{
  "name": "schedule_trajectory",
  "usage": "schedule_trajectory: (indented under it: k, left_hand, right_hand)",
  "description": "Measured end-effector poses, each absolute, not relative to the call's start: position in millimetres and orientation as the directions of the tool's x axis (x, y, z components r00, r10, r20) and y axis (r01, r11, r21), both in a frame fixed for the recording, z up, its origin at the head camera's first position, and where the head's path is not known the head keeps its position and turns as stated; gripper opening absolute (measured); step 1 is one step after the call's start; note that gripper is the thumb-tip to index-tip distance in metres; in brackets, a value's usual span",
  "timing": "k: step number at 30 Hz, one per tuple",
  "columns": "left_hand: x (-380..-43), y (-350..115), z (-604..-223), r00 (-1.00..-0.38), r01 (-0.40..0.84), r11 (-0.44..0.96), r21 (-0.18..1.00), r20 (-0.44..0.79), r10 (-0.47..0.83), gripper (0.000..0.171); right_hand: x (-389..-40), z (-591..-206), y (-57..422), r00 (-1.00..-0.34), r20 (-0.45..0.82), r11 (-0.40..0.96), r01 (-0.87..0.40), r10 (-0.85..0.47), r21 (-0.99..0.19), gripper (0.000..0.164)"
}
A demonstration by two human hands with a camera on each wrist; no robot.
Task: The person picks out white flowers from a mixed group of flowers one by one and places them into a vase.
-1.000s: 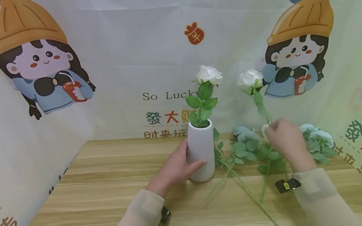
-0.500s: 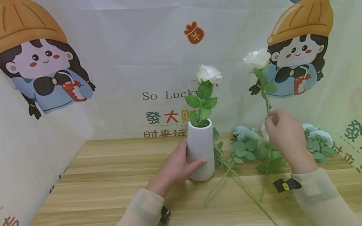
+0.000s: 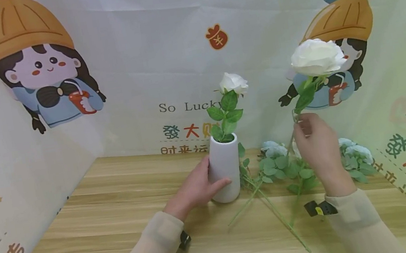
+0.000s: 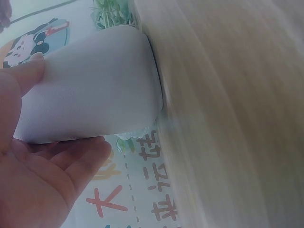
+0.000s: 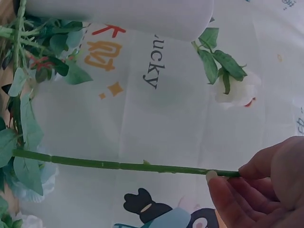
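My left hand grips the lower part of a white vase, thumb in front; the left wrist view shows the thumb and fingers on opposite sides of the vase. One white rose with green leaves stands in the vase. To its right, my right hand pinches the stem of a second white rose, raised above the table. In the right wrist view, this rose's green stem runs from between thumb and fingers, its bloom out of sight.
Pale blue flowers with round leaves lie behind and below my right hand, and more pale flowers lie right of it. Loose green stems cross on the wooden table. A printed cloth hangs behind.
My right hand has risen slightly with the second rose, and its bloom has moved up, to the right and closer to the camera. The left hand and vase stay in place.
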State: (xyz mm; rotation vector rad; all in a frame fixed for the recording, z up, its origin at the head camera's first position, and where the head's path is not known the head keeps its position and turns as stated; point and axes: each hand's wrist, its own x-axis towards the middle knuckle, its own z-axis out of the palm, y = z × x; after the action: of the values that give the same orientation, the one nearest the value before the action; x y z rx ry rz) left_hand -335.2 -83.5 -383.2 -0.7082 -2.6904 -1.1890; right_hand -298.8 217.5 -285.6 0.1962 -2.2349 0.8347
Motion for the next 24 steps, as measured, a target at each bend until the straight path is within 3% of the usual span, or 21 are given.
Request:
schedule_trajectory:
  k: [9, 16, 24]
  left_hand:
    - [-334, -84, -383, -0.887, 0.457, 0.595, 0.662, 0.285, 0.364, 0.083]
    - [-334, -84, -383, -0.885, 0.460, 0.595, 0.659, 0.286, 0.368, 0.085]
    - [-334, -84, -382, -0.885, 0.460, 0.586, 0.668, 0.286, 0.368, 0.085]
  right_hand:
    - [-295, -282, 210, -0.613, 0.786, 0.757, -0.473, 0.086, -0.452, 0.023]
    - [-293, -277, 203, -0.595, 0.798, 0.731, -0.501, 0.097, -0.463, 0.024]
    - [-290, -264, 190, -0.518, 0.847, 0.719, -0.541, 0.124, -0.436, 0.024]
